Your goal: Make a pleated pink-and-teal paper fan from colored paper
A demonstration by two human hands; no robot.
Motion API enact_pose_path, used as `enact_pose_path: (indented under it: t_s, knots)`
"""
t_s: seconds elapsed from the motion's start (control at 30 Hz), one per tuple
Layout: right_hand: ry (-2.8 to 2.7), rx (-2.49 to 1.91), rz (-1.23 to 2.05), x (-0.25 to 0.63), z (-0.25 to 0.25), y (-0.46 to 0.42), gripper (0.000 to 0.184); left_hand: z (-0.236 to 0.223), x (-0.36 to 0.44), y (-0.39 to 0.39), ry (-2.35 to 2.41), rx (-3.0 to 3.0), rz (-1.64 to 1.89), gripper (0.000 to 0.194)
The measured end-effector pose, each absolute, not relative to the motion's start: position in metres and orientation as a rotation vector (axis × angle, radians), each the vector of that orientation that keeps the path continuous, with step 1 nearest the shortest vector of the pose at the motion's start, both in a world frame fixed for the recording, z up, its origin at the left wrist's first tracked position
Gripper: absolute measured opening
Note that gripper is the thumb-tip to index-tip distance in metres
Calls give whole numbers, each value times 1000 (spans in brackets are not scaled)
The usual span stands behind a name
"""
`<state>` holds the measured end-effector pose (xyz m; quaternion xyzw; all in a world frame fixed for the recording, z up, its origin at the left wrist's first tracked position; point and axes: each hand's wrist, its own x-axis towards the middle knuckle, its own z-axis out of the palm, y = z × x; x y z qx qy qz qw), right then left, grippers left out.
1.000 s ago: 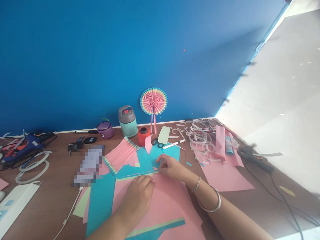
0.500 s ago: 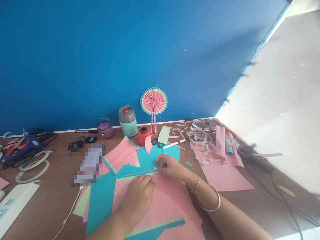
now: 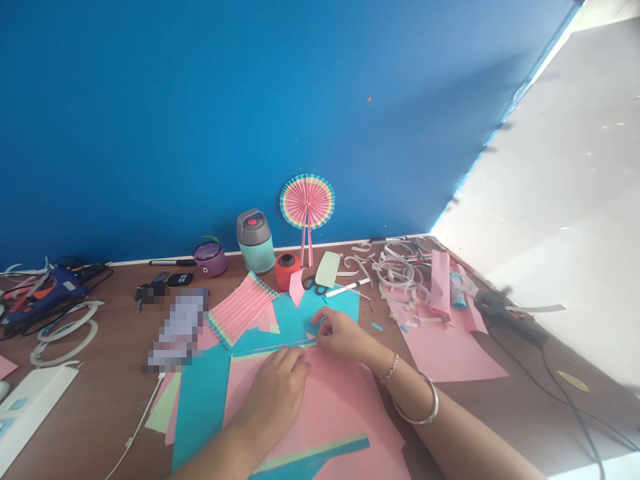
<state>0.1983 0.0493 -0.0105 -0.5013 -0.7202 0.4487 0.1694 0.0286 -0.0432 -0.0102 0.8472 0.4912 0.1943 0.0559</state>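
A pink sheet of paper lies in front of me, with pale yellow and blue strips along its near and far edges. My left hand rests on its far part, fingers bent and close together on the paper. Beside it, my right hand is curled at the sheet's far edge, its fingertips pinched in; the exact grip is partly hidden. Under the sheet are blue paper and more pink paper. Just beyond, a pleated pink paper strip with blue and yellow edges lies at an angle.
A round paper fan stands against the blue wall. Near it are a turquoise flask, a red container, scissors and a white pen. Paper curls lie right; a phone, power strip and glue gun lie left.
Both hands stay almost still on the pink paper; the view has shifted very slightly. Nothing else has visibly moved.
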Motion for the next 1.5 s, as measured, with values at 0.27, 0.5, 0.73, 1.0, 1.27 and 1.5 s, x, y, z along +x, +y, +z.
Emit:
enact_pose_path:
  t_s: [0.27,0.5,0.73,1.0,1.27,1.5]
  knots:
    - [-2052,-1451,1224,197,-12,48,33,-10,29,-44,1497,2582,530,29]
    - [-2050,-1458,1214,197,-12,48,33,-12,27,-44,1464,2643,455,32]
    - [-2055,-1477,1204,195,-11,49,33,-10,28,-43,1475,2664,399,33]
    - [-2062,-1479,1196,194,-11,48,32,-10,27,-43,1484,2692,426,34]
    - [-2082,-1485,1180,194,-9,47,34,-8,29,-44,1507,2663,372,35]
    - [-2088,-1490,1153,193,-13,48,31,-2,30,-42,1446,2754,158,35]
